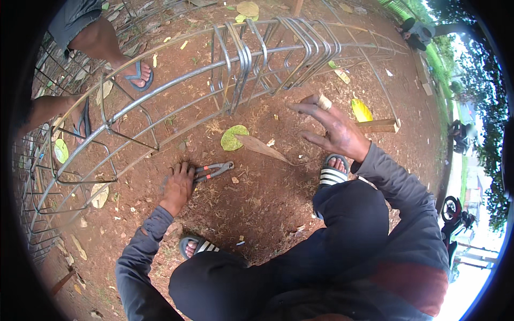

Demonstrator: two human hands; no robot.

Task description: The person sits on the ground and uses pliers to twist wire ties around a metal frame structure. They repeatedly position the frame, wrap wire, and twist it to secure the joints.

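My left hand [179, 188] is low over the dirt, its fingers closed around the handles of a pair of pincers [218, 169]. Their steel head points to the right, and orange marks show on the handles. Raised in front of my right foot, my right hand [334, 127] holds nothing; its fingers are stretched and apart, one with a tan wrap. Beyond both hands arches a cage of long steel rods [187, 76]. Several bent wire stirrups [243, 67] hang bunched on its middle, nearest my right hand but apart from it.
Another person's sandalled foot [140, 75] stands just beyond the cage at the left. A wooden stake [380, 126] lies right of my right hand. Dry leaves [262, 148] litter the red soil. Farther off are a crouching person [420, 33] and a parked motorcycle [455, 216].
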